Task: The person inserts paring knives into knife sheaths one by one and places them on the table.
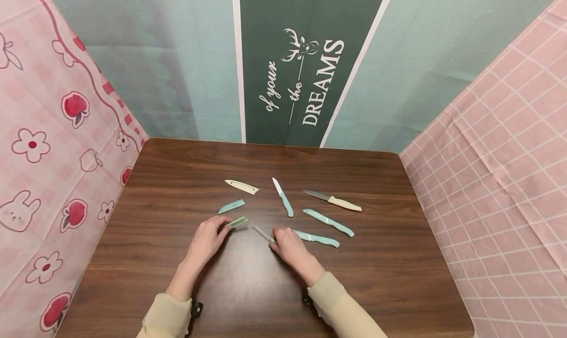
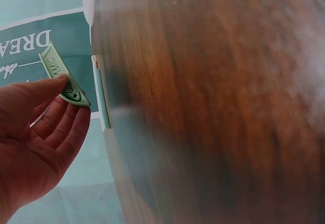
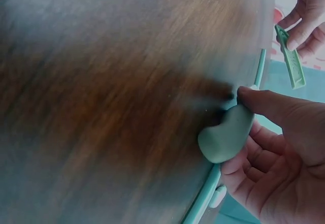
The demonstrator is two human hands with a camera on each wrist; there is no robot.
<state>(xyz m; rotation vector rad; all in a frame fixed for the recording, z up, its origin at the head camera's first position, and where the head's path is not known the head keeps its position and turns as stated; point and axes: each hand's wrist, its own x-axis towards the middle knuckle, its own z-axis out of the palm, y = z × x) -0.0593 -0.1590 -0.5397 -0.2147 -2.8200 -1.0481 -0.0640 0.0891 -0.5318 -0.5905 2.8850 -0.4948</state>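
My left hand (image 1: pixel 209 235) pinches a light green blade sheath (image 1: pixel 239 222) between thumb and fingers, its open end turned toward the right. In the left wrist view raised lettering shows on the sheath (image 2: pixel 60 69). Opposite it, my right hand (image 1: pixel 291 245) grips a small paring knife (image 1: pixel 262 233) by its green handle (image 3: pixel 228 135), the blade pointing left and away from me. A gap separates the blade tip from the sheath. Behind the left hand lie a blue sheath (image 1: pixel 231 206) and a cream sheath (image 1: pixel 241 186).
An unsheathed knife with a teal handle (image 1: pixel 285 203) lies beyond the right hand. Farther right is a cream-handled knife (image 1: pixel 343 203) with its blade bare. Two teal knives in sheaths (image 1: pixel 330 222) (image 1: pixel 321 239) lie right of the hand on the brown wooden table (image 1: pixel 381 279).
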